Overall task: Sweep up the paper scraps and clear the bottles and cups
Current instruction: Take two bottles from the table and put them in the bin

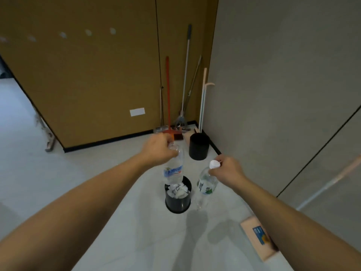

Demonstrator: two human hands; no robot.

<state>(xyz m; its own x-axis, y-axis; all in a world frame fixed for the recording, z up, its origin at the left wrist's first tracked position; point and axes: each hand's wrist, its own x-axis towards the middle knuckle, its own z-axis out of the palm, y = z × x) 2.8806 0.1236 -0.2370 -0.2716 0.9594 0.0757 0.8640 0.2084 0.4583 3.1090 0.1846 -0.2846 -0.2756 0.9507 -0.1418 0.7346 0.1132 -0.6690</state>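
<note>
My left hand (159,148) grips a clear plastic bottle with a blue label (174,170) by its upper end. The bottle hangs upright right above a small black bin (177,202) that holds crumpled white paper scraps (178,190). My right hand (227,170) holds a second clear bottle with a green and white label (206,183) by its neck, and a white cap or scrap (214,164) shows at my fingertips. This bottle hangs to the right of the bin, over the pale floor.
A second, taller black bin (199,146) stands in the corner. Brooms and mops (176,106) lean against the brown wall behind it. A pink dustpan with a blue label (257,236) lies on the floor at the lower right, with its long handle (330,182) reaching up to the right.
</note>
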